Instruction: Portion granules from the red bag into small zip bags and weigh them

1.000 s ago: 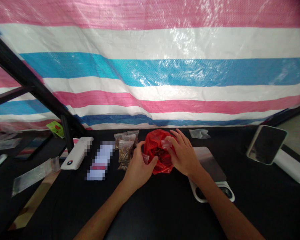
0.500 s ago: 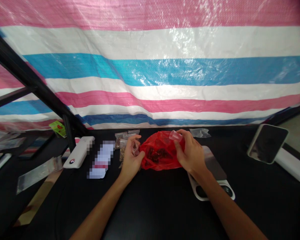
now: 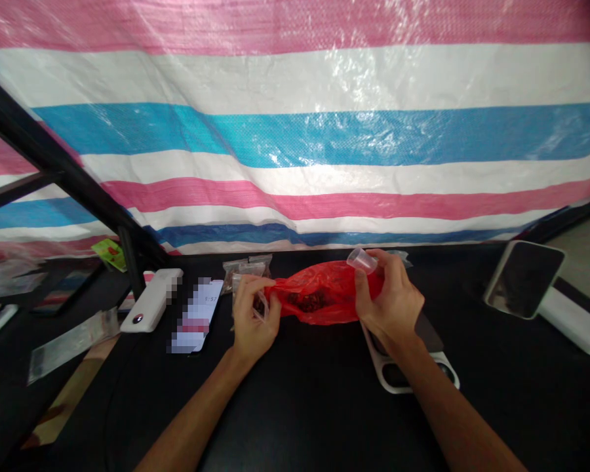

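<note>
head: kitchen scale (image 3: 398,375) under right hand (image 3: 391,301)

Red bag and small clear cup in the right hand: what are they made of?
The crumpled red bag looks like thin glossy polyethylene film: soft creases, sheen. The small clear cup in the right hand looks like rigid transparent plastic: it holds its shape, walls see-through. Glass not ruled out.

A black table (image 3: 295,406) carries a power bank (image 3: 151,300), phone (image 3: 195,316), scale (image 3: 398,381) and zip bags (image 3: 246,274).
</note>
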Tool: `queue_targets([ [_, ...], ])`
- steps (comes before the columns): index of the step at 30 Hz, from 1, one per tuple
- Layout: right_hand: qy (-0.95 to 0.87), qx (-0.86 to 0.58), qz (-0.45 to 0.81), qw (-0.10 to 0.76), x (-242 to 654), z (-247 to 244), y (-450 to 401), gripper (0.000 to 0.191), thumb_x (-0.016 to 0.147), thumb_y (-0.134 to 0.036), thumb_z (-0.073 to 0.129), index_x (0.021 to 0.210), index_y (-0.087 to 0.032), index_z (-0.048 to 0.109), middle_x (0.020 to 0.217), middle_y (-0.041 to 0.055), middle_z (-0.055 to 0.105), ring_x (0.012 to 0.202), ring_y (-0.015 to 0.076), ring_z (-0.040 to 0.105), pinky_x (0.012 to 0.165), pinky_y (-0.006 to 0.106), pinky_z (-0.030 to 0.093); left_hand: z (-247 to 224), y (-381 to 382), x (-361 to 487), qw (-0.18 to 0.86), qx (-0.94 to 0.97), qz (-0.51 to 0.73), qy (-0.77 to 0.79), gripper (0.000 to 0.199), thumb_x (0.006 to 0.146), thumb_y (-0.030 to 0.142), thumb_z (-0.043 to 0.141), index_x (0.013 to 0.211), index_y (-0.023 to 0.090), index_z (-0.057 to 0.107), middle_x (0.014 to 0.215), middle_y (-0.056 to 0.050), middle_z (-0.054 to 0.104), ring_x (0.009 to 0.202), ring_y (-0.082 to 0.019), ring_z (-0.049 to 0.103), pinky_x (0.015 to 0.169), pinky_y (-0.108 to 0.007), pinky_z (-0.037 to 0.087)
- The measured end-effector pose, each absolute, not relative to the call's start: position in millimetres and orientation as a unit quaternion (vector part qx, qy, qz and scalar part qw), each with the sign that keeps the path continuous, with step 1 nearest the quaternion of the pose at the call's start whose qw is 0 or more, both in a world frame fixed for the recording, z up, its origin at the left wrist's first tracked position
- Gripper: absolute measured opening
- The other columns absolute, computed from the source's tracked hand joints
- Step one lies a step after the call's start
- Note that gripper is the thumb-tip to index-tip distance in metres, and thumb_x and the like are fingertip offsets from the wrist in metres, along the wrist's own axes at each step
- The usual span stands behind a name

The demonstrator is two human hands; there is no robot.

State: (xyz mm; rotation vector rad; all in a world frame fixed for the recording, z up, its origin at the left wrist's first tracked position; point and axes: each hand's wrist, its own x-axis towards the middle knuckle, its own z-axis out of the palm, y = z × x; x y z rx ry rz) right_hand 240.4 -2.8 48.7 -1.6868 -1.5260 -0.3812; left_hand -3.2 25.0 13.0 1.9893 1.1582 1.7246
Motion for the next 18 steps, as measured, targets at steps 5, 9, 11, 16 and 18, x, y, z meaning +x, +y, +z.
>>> queue_targets([
  [5, -0.603, -0.662, -0.153, 0.418, 241.7, 46.1, -3.6, 0.035, 0.097, -0.041, 0.057, 0.127, -0.023, 0.059, 0.107, 0.0079, 0.073, 0.082, 0.0241, 0.071, 0.068, 0.033, 0.051, 11.4, 21.0, -1.4, 0.097, 0.724, 0.557, 0.395, 0.019, 0.088, 0.008, 0.060, 0.100, 0.021, 0.062, 0.089, -0.002, 0.059, 0.079, -0.015, 0.058, 0.068, -0.028, 0.048],
  [9, -0.608, -0.655, -0.164, 0.417, 239.8, 46.2, -1.9, 0.033, 0.095, -0.038, 0.058, 0.125, -0.022, 0.060, 0.105, 0.0083, 0.073, 0.081, 0.0246, 0.069, 0.072, 0.035, 0.051, 7.5, 21.5, -1.6, 0.067, 0.743, 0.551, 0.374, 0.021, 0.087, 0.007, 0.061, 0.102, 0.022, 0.062, 0.085, -0.001, 0.059, 0.075, -0.015, 0.058, 0.068, -0.028, 0.048],
  [11, -0.618, -0.647, -0.167, 0.415, 239.3, 46.7, -1.1, 0.033, 0.095, -0.036, 0.059, 0.124, -0.022, 0.060, 0.104, 0.0094, 0.071, 0.085, 0.0262, 0.068, 0.077, 0.037, 0.052, 5.3, 22.2, -0.3, 0.121, 0.765, 0.502, 0.385, 0.026, 0.090, 0.008, 0.058, 0.111, 0.022, 0.062, 0.090, -0.003, 0.061, 0.079, -0.016, 0.060, 0.072, -0.028, 0.050],
  [16, -0.604, -0.638, -0.236, 0.415, 241.9, 45.9, -3.1, 0.037, 0.089, -0.037, 0.065, 0.123, -0.022, 0.063, 0.111, 0.0150, 0.062, 0.107, 0.0379, 0.061, 0.092, 0.054, 0.048, 0.2, 23.7, 3.1, 0.149, 0.769, 0.489, 0.385, 0.031, 0.093, 0.008, 0.055, 0.119, 0.022, 0.059, 0.100, -0.005, 0.060, 0.090, -0.017, 0.061, 0.081, -0.029, 0.052],
  [18, -0.637, -0.591, -0.227, 0.440, 243.7, 45.4, -5.3, 0.041, 0.087, -0.033, 0.067, 0.126, -0.024, 0.061, 0.117, 0.0148, 0.061, 0.112, 0.0385, 0.060, 0.096, 0.056, 0.047, -1.9, 24.4, 4.1, 0.157, 0.743, 0.501, 0.414, 0.031, 0.092, 0.010, 0.057, 0.121, 0.022, 0.057, 0.099, -0.003, 0.058, 0.089, -0.017, 0.060, 0.083, -0.031, 0.051],
])
